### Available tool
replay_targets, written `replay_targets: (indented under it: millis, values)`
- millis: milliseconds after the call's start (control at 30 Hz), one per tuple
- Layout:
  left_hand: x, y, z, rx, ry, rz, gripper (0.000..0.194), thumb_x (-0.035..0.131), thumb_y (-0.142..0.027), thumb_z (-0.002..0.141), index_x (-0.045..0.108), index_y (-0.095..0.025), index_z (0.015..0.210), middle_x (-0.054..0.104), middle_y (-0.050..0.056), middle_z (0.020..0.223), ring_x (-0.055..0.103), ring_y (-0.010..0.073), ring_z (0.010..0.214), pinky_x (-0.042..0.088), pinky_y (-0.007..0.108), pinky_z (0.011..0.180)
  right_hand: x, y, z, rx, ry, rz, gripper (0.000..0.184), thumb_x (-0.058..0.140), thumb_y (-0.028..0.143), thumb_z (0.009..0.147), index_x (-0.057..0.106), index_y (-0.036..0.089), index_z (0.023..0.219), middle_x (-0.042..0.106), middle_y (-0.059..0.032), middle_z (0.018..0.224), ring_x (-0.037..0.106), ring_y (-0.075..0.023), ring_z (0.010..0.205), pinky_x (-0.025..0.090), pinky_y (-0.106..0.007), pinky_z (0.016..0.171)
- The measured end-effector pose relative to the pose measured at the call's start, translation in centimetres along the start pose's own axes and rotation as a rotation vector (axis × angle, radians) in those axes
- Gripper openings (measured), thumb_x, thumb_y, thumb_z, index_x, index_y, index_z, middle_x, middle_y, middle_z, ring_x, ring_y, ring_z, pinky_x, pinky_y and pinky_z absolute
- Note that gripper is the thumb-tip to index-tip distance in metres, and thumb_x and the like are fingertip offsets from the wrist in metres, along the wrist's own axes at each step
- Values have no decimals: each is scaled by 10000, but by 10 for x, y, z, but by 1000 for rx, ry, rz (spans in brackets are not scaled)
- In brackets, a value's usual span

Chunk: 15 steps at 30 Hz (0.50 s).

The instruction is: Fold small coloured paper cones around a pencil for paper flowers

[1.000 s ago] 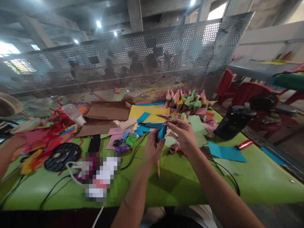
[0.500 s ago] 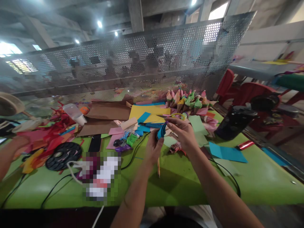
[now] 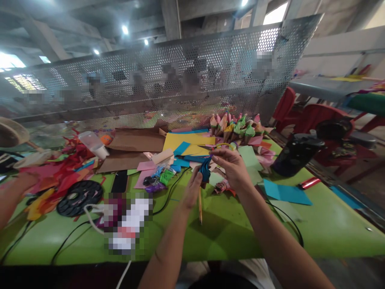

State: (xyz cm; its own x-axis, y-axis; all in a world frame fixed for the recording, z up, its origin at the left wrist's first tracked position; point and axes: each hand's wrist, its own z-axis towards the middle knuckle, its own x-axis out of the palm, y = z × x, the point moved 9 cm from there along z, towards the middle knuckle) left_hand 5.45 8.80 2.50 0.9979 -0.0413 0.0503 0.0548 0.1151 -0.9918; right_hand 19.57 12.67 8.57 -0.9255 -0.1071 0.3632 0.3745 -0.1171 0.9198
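A blue twisted paper piece (image 3: 205,170), shaped like an ice-cream swirl, stands between my hands above the table. My left hand (image 3: 192,189) is closed around its lower part, where a bit of brown shows at the base. At the top, the thumb and fingertips of my right hand (image 3: 231,167) pinch its narrow tip, by a small purple spot. Under my left hand, a pencil (image 3: 200,208) lies on the green table (image 3: 228,241). A crumpled brown and pink paper piece (image 3: 221,187) rests below my right hand.
Several paper ice-cream cones (image 3: 237,126) stand at the back. Yellow paper (image 3: 189,140), brown card (image 3: 135,140) and a black phone (image 3: 120,182) lie left of centre. To the right are a dark tumbler (image 3: 297,154) and blue paper (image 3: 287,192). Another person's arm (image 3: 16,192) reaches in from the left.
My left hand has turned and its thumb has moved off the front, so more of the blue swirl shows. The right hand's pinch at the tip looks nearly the same.
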Motion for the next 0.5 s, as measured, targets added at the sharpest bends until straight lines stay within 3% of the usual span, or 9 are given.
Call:
replay_targets:
  millis: [167, 367, 500]
  values:
    - [1, 2, 0, -6, 13, -4, 814, 526, -867, 792, 635, -192, 1234, 642, 38, 832, 534, 174, 720, 450, 320, 679, 0, 0, -1, 13, -14, 23, 341, 953, 431, 532, 749, 247, 734, 706, 10, 726, 622, -143, 647, 502, -257, 570]
    - [6, 7, 1, 1, 69, -85, 751, 470, -808, 879, 629, -172, 1245, 644, 39, 794, 579, 186, 725, 432, 320, 669, 0, 3, -1, -12, 17, 26, 367, 932, 450, 579, 797, 275, 872, 762, -25, 1043, 674, -171, 790, 532, -279, 622]
    - [8, 16, 3, -37, 93, -146, 753, 460, -836, 857, 646, -198, 1210, 688, 61, 880, 581, 170, 713, 457, 315, 659, 0, -1, 0, 26, 19, 35, 385, 941, 492, 535, 796, 262, 808, 759, -28, 870, 641, -168, 698, 501, -267, 557]
